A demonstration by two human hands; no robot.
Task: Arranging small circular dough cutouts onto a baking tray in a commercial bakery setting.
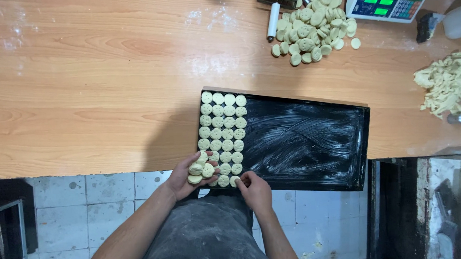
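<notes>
Overhead view of a person at a wooden table (86,88), both forearms reaching forward to the near left corner of a black baking tray (312,142). The left hand (183,177) is cupped palm up, fingers half curled, and cradles a small stack of dough rounds (198,169), pale discs with dimpled tops. Just to the right of it, the right hand (254,189) is turned palm down with its fingertips pinched on a single dough round (235,181) at the near edge of the tray; whether that disc is lifted or already lying on the tray cannot be told.

Directly beyond both hands, rows of dough rounds (222,127) lie four across on the tray, each disc touching or just beside its neighbours, filling the tray's left end. To the right of the right hand the tray surface is bare, smeared with whitish grease streaks.

Well beyond the hands, at the far edge of the table, lies a loose heap of dough rounds (313,22), with a white roller (273,18) just to its left and a scale (382,2) just to its right. Far to the right of the hands lies a pile of dough scraps (446,83). Below the table edge a tiled floor (115,192) shows beside the person's grey apron (208,237).
</notes>
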